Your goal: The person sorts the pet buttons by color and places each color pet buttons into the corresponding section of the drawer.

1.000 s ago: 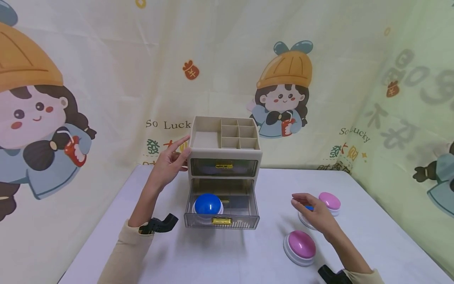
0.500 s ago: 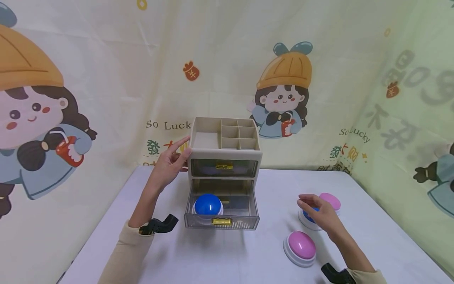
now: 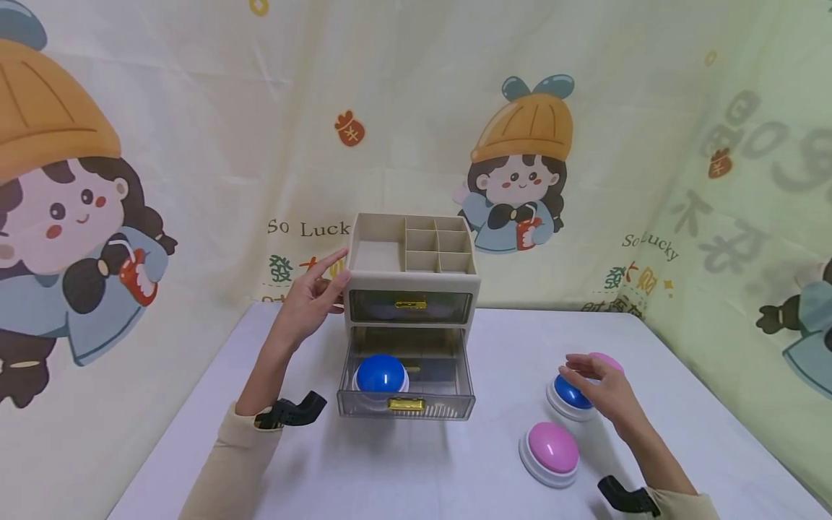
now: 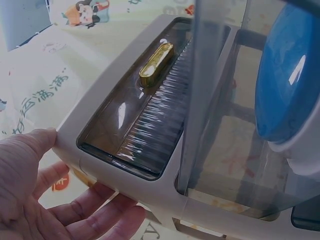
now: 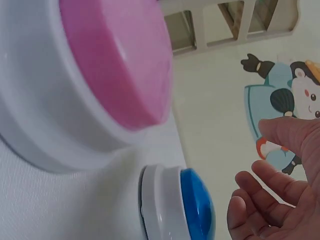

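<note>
Resting left hand point(image 3: 308, 300) against the left side of the drawer unit point(image 3: 412, 280), mid-frame, with grip loose and wrapped round nothing. Poising right hand point(image 3: 607, 388) at lower right, just beside the blue button point(image 3: 570, 392), with grip parted, holding nothing. Noting second blue button point(image 3: 380, 373) sitting in the pulled-out lower drawer point(image 3: 443, 372), below centre. Judging best: spreading fingers round the white base point(image 3: 559, 406), avoiding the likely slick dome, not nudging the nearer pink button point(image 3: 553, 448), bracing only lightly.

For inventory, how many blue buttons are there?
2: one blue button in the open lower drawer, another on the table near the right hand. The upper drawer may hide more.
</note>
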`<state>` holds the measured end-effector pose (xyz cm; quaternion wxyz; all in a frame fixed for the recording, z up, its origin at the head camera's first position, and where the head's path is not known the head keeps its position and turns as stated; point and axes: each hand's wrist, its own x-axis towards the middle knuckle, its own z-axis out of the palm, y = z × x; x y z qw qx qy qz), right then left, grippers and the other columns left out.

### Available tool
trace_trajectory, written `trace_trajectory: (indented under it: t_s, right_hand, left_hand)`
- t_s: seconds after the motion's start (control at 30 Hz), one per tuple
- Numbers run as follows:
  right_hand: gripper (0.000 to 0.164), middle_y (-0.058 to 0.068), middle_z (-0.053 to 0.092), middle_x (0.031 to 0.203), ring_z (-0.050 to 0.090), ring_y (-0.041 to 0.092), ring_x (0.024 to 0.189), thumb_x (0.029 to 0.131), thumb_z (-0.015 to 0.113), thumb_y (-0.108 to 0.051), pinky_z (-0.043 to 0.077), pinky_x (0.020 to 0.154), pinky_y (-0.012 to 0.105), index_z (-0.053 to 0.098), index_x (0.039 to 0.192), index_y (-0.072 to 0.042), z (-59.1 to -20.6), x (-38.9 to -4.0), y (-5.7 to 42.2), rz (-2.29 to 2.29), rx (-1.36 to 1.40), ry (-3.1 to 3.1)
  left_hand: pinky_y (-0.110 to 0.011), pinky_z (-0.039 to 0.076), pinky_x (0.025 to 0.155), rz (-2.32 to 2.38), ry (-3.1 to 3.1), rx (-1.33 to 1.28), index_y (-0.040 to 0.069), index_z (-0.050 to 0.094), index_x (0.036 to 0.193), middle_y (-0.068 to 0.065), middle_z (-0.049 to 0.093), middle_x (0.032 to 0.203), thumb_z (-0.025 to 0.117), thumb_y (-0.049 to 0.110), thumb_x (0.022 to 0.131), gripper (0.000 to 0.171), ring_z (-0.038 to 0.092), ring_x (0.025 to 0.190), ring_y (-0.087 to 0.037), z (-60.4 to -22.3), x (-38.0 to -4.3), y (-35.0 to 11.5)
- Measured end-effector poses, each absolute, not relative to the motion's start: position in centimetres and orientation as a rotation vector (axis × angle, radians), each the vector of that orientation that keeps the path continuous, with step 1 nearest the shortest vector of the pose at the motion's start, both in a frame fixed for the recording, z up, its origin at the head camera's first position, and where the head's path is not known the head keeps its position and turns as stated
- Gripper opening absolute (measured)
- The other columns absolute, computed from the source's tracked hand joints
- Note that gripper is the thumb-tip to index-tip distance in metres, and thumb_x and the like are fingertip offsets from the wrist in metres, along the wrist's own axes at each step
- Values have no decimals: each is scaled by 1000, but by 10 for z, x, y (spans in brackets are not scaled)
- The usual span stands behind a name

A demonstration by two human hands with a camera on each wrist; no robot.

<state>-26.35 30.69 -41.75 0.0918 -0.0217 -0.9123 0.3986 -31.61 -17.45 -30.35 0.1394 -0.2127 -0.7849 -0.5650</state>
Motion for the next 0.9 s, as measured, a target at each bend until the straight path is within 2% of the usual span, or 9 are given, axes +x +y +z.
trace_trajectory:
  t_s: [0.1,0.23,0.5,0.77,0.9]
  right_hand:
    - [64,22,53,131,48,37,121,90,61,-48,49,89,32,51,133,-2,-420,-265,310,1165,-72,-2712]
    - [70,24,49,135,44,39,123,87,65,-49,42,98,55,48,135,-2,-425,-268,315,1169,-87,-2723]
    - [78,25,46,138,41,41,125,82,72,-46,44,96,56,43,139,-2,-432,-270,322,1197,-115,-2739]
    - [79,27,47,136,42,43,124,80,76,-42,41,99,58,43,138,1,-442,-272,326,1196,-89,-2757]
    - [84,30,40,140,37,48,127,78,77,-43,37,101,61,39,141,-1,-452,-274,328,1173,-122,-2833]
  left_hand:
    - [-50,55,81,-1634,-2269,-611,19,38,148,-22,60,121,53,32,98,53,67,96,-35,-304,-317,-174]
    - [-50,55,80,-1633,-2267,-615,20,38,148,-22,60,121,53,32,98,53,67,96,-35,-305,-318,-173]
    - [-47,56,79,-1608,-2278,-604,20,38,148,-22,62,119,53,32,98,53,67,96,-34,-303,-318,-172]
    - [-50,55,81,-1623,-2277,-595,20,38,148,-23,61,117,53,31,98,53,67,96,-35,-305,-318,-172]
    - [-50,55,80,-1621,-2275,-593,21,38,148,-23,61,116,53,31,98,53,67,95,-35,-305,-319,-172]
